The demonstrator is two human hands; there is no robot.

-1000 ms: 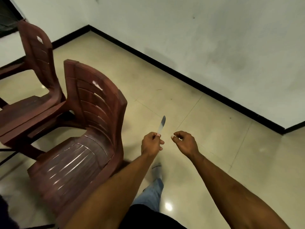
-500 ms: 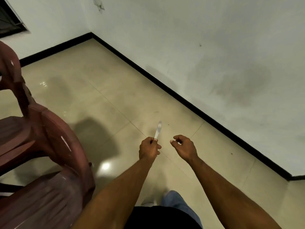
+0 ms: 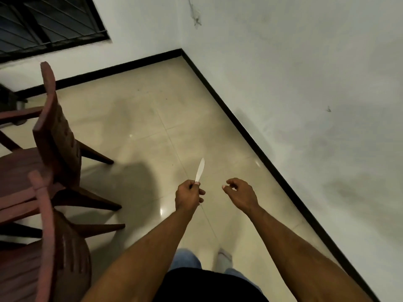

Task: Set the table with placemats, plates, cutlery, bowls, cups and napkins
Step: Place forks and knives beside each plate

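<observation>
White plastic, a small knife (image 3: 200, 170) sticks up and forward out of the left hand (image 3: 188, 195), whose fingers are curled round its handle, blade tip angled away over the glossy tiled floor (image 3: 139, 127). Just beside it the right hand (image 3: 241, 194) hangs in the air with fingers loosely curled, holding nothing. Two reddish-brown chairs (image 3: 54, 136) stand to the left, near a barred window (image 3: 43, 25).

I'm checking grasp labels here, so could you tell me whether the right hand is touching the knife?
Apart. The head view shows the right hand loosely curled and holding nothing, with bare floor between it and the knife, which the left hand grips.
</observation>
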